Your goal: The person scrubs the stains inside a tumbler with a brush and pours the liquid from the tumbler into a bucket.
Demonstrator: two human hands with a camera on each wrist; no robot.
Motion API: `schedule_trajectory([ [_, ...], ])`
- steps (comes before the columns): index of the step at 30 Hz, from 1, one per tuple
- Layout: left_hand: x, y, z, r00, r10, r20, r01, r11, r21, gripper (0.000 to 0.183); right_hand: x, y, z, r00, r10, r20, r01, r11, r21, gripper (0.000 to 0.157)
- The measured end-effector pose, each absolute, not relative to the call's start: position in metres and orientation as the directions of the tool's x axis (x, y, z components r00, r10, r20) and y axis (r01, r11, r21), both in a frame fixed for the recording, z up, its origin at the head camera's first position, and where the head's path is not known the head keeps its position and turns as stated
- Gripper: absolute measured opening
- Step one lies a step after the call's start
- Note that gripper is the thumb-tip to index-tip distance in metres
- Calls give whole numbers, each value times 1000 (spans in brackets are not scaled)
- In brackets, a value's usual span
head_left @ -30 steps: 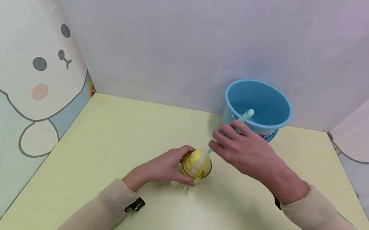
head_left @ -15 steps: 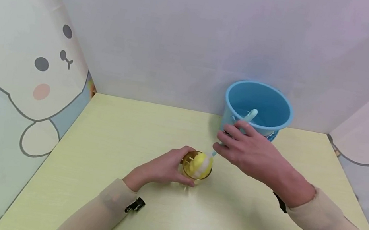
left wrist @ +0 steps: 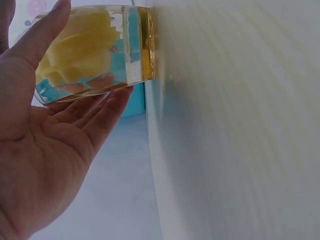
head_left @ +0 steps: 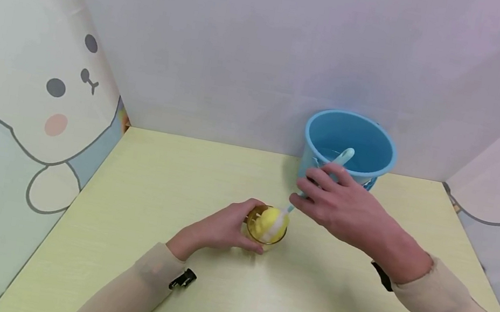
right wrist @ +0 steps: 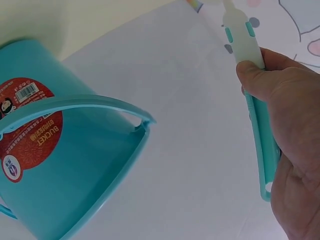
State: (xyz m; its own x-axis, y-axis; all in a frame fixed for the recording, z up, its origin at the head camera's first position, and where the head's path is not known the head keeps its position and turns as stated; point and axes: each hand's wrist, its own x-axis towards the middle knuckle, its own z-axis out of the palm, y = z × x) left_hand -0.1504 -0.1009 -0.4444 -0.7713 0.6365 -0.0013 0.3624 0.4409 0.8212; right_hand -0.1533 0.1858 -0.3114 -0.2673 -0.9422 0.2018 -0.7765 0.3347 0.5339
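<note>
Amber glass [left wrist: 134,50] stands upright inside the curved left grip [head_left: 222,228].

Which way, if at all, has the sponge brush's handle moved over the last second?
Yes: in the head view, the handle has shifted slightly right, judged against the blue bucket behind it.

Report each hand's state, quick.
Left hand: holding the glass, fingers and thumb around its sides.
Right hand: holding the brush by its handle.
</note>
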Motion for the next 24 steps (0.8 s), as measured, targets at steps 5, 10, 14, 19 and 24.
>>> schedule_trajectory([
  [5,-150,-101,-444,-772,636,2,367,443,818,86,-153,184,-312,-252,-938,238,-769,343,539,63],
  [10,-150,-101,-445,-774,633,-6,355,442,823,87,-154,181,-314,-245,-932,267,-750,357,556,57],
  [14,-150,-101,-444,-773,634,-12,343,434,833,88,-155,181,-316,-254,-930,267,-736,365,570,58],
  [19,-149,-101,-444,-772,635,-17,340,435,834,88,-155,182,-314,-282,-927,247,-719,375,585,56],
  [24,-149,-101,-444,-777,629,-21,340,447,827,90,-155,185,-312,-304,-924,232,-714,382,587,57],
])
